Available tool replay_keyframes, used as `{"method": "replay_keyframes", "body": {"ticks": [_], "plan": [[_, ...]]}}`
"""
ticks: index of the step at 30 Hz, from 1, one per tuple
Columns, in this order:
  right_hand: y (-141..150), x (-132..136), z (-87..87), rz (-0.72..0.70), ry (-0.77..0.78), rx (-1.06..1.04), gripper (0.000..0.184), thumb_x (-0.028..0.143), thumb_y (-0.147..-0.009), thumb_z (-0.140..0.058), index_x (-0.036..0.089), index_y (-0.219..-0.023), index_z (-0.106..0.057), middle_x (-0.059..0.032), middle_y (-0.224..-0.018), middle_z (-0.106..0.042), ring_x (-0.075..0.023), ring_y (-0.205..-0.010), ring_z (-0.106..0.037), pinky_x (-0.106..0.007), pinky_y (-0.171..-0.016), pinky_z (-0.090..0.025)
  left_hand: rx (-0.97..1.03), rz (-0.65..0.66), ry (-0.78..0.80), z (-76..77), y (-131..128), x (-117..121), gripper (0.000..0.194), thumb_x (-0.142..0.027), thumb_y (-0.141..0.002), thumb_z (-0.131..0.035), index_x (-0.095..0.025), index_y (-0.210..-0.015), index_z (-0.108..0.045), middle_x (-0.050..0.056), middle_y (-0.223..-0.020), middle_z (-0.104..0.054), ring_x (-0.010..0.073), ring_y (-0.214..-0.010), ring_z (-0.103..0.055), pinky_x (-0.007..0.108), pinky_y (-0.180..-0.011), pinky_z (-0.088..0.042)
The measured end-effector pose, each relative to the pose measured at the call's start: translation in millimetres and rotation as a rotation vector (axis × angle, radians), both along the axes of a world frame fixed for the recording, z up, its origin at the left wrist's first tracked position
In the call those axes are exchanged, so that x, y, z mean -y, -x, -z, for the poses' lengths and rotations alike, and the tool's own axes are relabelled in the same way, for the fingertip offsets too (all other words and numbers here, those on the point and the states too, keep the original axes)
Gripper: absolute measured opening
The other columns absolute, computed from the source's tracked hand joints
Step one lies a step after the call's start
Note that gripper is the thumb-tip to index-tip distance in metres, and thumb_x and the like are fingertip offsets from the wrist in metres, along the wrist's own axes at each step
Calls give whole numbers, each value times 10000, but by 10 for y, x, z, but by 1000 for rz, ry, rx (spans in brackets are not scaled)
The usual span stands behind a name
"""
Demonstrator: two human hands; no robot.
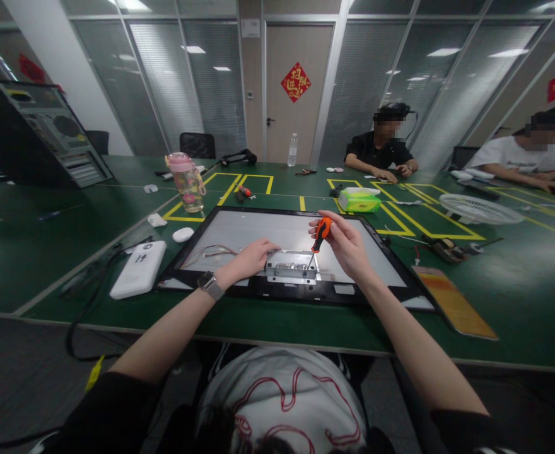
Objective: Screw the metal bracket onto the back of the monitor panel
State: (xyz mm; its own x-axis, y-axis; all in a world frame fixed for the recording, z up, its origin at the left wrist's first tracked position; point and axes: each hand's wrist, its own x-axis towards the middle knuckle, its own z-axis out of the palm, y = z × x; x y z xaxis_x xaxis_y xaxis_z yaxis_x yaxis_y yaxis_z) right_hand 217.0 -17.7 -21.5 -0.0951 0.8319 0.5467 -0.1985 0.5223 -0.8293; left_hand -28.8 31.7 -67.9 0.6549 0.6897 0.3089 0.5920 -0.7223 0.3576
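A flat display panel (239,230) in a black frame lies face down on the green table in front of me. A small metal bracket (291,265) sits on its near edge. My right hand (346,243) is closed round a screwdriver (320,233) with an orange and black handle, its tip pointing down onto the bracket's right end. My left hand (249,257) rests with curled fingers on the panel, touching the bracket's left end. A watch is on my left wrist. Thin wires (206,252) run across the panel to the left of that hand.
A white power bank (139,268) with a black cable and a white mouse (183,234) lie left of the panel. A phone (455,302) lies right. Further off are a pink-lidded bottle (186,181), a green tissue pack (359,200), a fan (480,208), a computer case (45,132), and two seated people (381,151).
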Motion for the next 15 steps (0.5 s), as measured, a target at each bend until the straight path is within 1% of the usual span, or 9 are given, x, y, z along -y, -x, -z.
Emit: {"method": "replay_keyframes", "body": {"ticks": [6,10,12,13,15], "plan": [[-7,-20,22,12,-7,8,255,401,-880,-591,268,-1092,-642,-43,-998,-683,-190,-881,-654,-408,-881,-509,-12,-6,15,-4,0,-1,421,-57,-859,-356,-159,-1201,-580,89,-1052,-571,189,-978,-566,342,-922,-460],[-16,-46,56,158,-66,59,215,347,-783,-707,288,-989,-684,0,-882,-637,-168,-834,-602,-352,-834,-501,-10,-6,0,4,0,-9,415,-57,-860,-360,-160,-1197,-581,84,-1042,-570,182,-964,-569,333,-916,-463],[-23,-56,66,220,-100,77,199,328,-764,-725,296,-959,-703,1,-909,-625,-166,-860,-586,-334,-837,-487,-11,-8,-4,1,-1,-8,413,-51,-857,-364,-160,-1187,-587,83,-1032,-571,181,-959,-569,330,-912,-464],[-26,-58,67,228,-102,81,195,338,-784,-705,300,-975,-707,-6,-951,-632,-171,-896,-586,-338,-855,-479,-13,-9,-2,-2,-2,-6,414,-48,-856,-364,-160,-1186,-589,83,-1030,-572,181,-959,-569,330,-911,-464],[-29,-55,63,192,-82,75,227,364,-846,-632,305,-1055,-698,-25,-1045,-653,-189,-970,-592,-365,-901,-464,-16,-13,6,-7,-4,0,419,-44,-853,-363,-162,-1187,-588,82,-1032,-572,184,-965,-569,336,-915,-462]]}}
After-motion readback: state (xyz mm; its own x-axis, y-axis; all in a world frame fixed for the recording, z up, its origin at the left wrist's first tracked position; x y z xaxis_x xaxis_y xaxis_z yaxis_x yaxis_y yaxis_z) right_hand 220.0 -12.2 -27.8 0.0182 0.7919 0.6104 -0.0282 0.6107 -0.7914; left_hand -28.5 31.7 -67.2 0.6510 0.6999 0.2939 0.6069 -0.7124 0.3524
